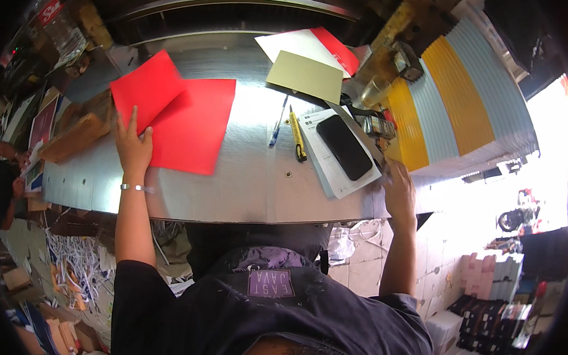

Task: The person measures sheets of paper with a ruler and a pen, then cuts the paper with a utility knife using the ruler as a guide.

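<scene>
Two red paper sheets lie overlapping on the metal table: a smaller upper sheet, turned at an angle, and a larger lower sheet. My left hand rests on the upper sheet's near edge, fingers stretched out and thumb apart. At the right, my right hand has its fingers closed at the near end of a long flat grey strip, like a steel ruler. Its fingertips are partly hidden. Beside that strip, a black phone lies on white printed sheets. A yellow utility knife and a blue pen lie left of them.
An olive card overlaps a white-and-red sheet at the back. Yellow and grey-blue stacks rise at the right, near a clear plastic cup. A brown block stands left. Another person's hands show at far left.
</scene>
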Motion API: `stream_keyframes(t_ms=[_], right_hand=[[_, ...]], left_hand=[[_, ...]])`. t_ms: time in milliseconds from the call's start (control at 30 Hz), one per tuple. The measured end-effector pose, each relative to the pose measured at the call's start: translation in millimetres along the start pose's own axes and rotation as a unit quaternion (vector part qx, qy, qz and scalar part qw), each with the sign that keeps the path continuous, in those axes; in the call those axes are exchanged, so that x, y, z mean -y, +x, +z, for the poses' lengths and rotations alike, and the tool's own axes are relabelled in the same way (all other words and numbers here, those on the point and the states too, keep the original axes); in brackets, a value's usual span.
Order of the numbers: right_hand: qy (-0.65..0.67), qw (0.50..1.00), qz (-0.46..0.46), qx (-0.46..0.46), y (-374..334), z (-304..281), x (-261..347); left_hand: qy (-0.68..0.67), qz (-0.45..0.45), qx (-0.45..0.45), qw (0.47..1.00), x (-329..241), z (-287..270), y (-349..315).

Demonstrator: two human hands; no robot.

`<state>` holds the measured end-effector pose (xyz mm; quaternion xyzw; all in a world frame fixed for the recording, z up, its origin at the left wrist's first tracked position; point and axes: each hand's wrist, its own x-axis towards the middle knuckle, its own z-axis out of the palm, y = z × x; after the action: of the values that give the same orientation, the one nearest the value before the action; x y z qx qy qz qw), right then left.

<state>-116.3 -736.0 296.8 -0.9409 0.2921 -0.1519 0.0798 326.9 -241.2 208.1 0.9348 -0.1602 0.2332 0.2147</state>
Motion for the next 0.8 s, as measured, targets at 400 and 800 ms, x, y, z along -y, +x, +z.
stream_keyframes(t_ms=[400, 800], right_hand=[[0.359, 0.914, 0.148, 0.118, 9, 6, -13], [0.748, 0.582, 0.226, 0.227, -19, 13, 29]], left_hand=[[0.11, 0.183, 0.001, 0.977, -35, -24, -13], [-0.039, 0.282, 0.17, 0.943, -111, -27, -28]])
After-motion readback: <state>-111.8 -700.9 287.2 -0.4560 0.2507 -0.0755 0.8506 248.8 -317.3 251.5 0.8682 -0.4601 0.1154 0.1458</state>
